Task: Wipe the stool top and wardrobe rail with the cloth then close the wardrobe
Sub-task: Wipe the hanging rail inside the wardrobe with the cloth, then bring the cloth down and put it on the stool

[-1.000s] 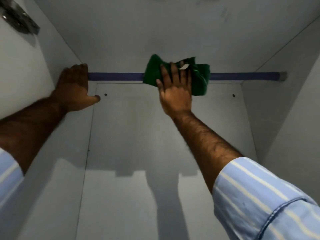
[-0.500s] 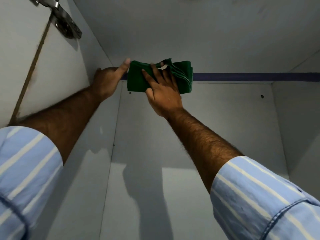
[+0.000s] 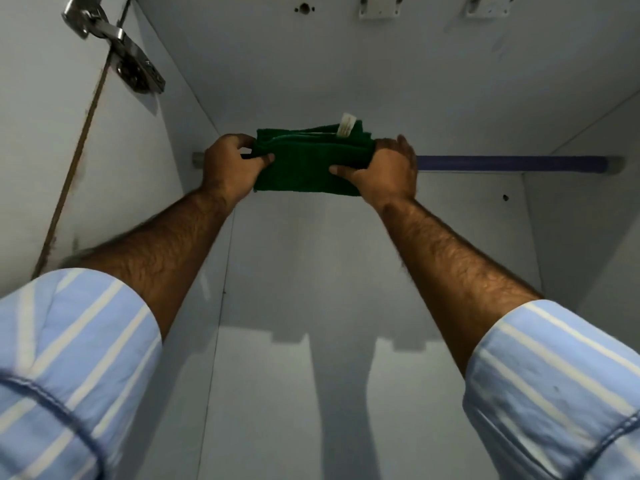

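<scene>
A folded green cloth [image 3: 308,164] with a white label is draped over the blue wardrobe rail [image 3: 512,163], near the rail's left end. My left hand [image 3: 230,166] grips the cloth's left edge and my right hand [image 3: 384,171] grips its right edge, both wrapped around cloth and rail. The rail section under the cloth is hidden. To the right the bare rail runs to its grey end socket [image 3: 616,165]. The stool is out of sight.
I look up into a white wardrobe interior. A metal door hinge [image 3: 119,53] sits on the left side panel at upper left. Small brackets [image 3: 377,6] are fixed along the top edge. The back panel [image 3: 346,271] carries the shadows of my arms.
My left hand has left the side panel and taken hold of the cloth's left edge. My right hand shifted from pressing on the cloth to gripping its right edge. The view tilted.
</scene>
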`<state>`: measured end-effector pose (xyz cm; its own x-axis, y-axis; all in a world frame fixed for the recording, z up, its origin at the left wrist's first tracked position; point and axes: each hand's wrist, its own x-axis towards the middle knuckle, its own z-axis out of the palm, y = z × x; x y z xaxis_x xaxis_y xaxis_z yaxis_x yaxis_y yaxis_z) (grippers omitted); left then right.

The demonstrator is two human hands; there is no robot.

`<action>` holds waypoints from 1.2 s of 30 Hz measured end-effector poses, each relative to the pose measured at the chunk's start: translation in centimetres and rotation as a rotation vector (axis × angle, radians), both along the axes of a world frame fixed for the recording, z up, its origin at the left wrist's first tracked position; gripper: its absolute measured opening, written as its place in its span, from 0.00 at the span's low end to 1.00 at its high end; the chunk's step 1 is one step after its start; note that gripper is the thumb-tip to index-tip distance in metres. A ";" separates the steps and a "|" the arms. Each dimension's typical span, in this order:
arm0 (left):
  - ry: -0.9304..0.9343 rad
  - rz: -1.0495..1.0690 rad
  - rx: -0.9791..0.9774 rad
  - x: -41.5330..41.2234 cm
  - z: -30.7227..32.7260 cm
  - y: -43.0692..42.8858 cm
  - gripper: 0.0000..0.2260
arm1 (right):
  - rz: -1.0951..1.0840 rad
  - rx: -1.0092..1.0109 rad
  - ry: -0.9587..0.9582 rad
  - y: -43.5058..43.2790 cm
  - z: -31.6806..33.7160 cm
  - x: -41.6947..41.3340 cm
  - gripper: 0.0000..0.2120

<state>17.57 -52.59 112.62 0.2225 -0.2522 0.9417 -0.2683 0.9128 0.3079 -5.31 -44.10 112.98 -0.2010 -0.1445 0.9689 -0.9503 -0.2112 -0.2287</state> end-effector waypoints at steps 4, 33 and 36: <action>0.050 -0.200 -0.056 0.2 -1.0 0.7 0.15 | 0.319 0.022 -0.079 1.9 0.0 -0.1 0.28; -0.099 -0.809 1.130 -12.4 -62.8 25.1 0.03 | 0.539 0.313 -1.523 30.7 -61.8 -5.7 0.06; -0.165 -0.827 1.258 -14.0 -71.7 29.5 0.05 | 0.425 0.222 -1.742 35.8 -71.1 -5.6 0.10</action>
<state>3.53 -23.08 40.90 -0.4639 -0.8856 0.0239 0.0650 -0.0071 0.9979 -10.87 -8.31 41.84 -0.7763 -0.5354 -0.3327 0.4896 -0.1797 -0.8532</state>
